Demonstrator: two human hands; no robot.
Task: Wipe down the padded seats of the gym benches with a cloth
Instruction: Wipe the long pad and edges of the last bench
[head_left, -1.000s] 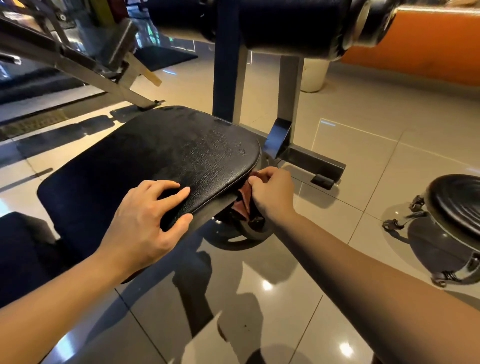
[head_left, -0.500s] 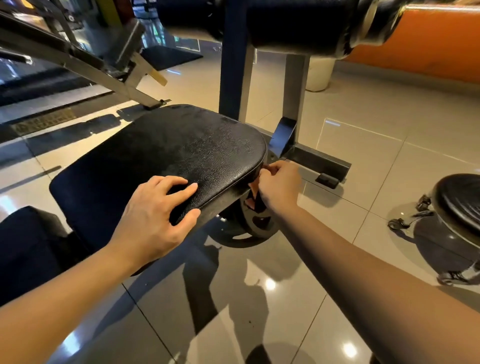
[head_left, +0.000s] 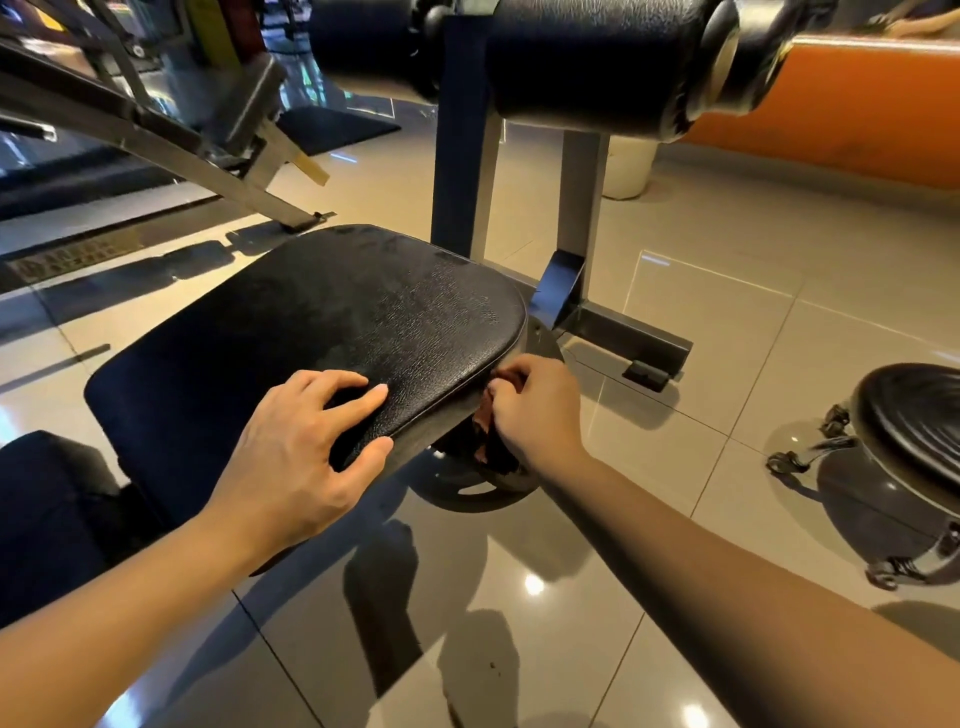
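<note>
Head view, looking down over both my forearms, and the black padded seat (head_left: 322, 332) sits right in the middle of the shot, its grained top catching the light. My left hand (head_left: 301, 447) is planted on the near part of the seat, released, holding nothing: fingers spread and a little arched on the top, thumb lying along the near rim. Over on the other side, my right hand (head_left: 535, 410) is clenched around the cloth (head_left: 485, 415), a reddish-brown rag bunched in my curled fingers. The cloth is pressed against the seat's right edge, just under the rim near the rounded corner, and most of it is tucked behind my knuckles, so I can only make out a few folds. Directly below that hand there's a dark round weight plate (head_left: 467, 493) under the seat, partly in shadow.

Beyond the seat the blue-grey upright (head_left: 460, 156) of the frame rises to a thick black roller pad (head_left: 597, 67) across the top of the picture. Off to my right, well apart from the seat, a round black stool (head_left: 914, 415) stands on castors. Glossy beige floor tiles (head_left: 727, 322) throw back ceiling lights, and an orange wall (head_left: 831, 140) runs along the back right
</note>
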